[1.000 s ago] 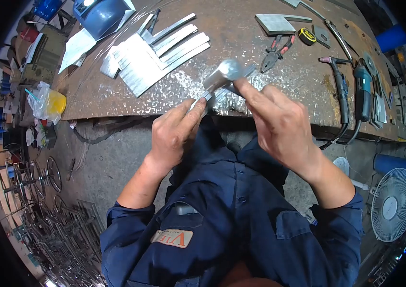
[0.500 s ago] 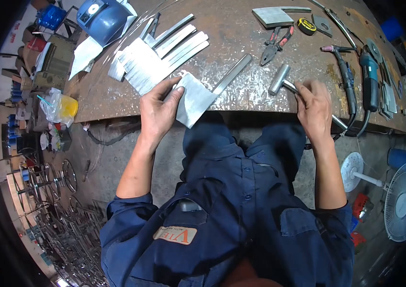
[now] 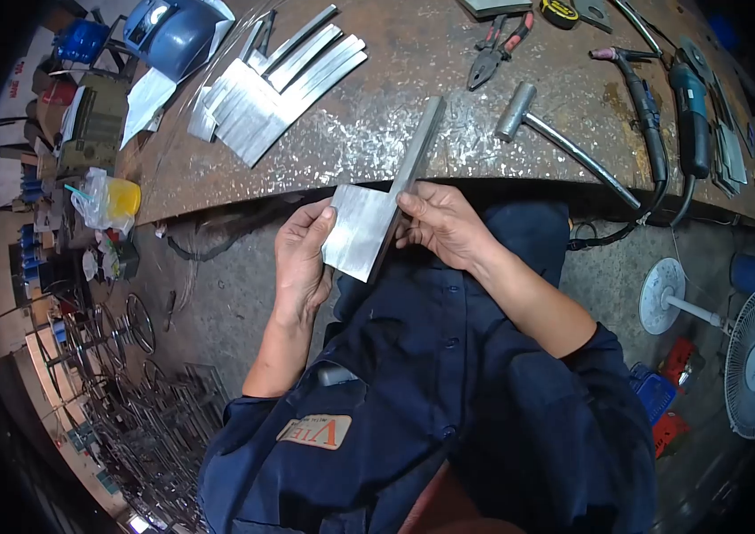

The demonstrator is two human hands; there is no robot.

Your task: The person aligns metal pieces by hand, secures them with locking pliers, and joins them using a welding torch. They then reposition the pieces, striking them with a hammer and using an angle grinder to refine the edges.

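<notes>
Left hand [image 3: 302, 258]: most fingertips hidden behind metal plate [image 3: 360, 233]. 1 o'clock: tape measure [image 3: 560, 12] cut off by top edge. 7 o'clock: patch [image 3: 317, 431], fine print too small. 8 o'clock: metal frames [image 3: 142, 414], details unclear.

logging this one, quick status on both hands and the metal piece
Left hand gripping the plate end of the metal piece. Right hand on it where the bar joins. Hammer lying on the bench, clear of both hands.
</notes>
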